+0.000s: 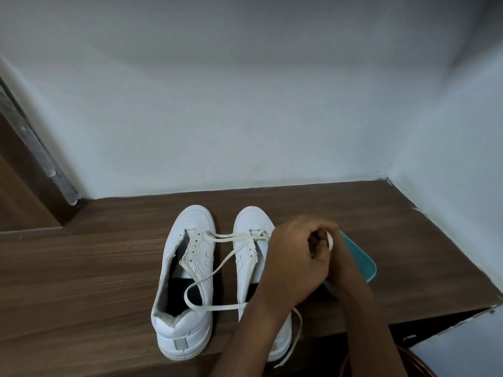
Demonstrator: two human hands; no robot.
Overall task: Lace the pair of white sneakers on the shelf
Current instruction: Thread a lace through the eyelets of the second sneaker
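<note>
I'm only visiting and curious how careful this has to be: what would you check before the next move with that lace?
1. Sneakers steady: ok. The left sneaker and right sneaker stand upright, side by side on the shelf.
2. Lace tip held: ok. The right hand pinches the lace tip; the grip of the left hand is hidden.
3. Slack free: not ok. A lace loop lies across the left sneaker's opening.
4. Next eyelet clear: cannot tell. The hands cover that part of the right sneaker.
5. Left sneaker laced: not ok. Its eyelets look mostly empty.
</note>
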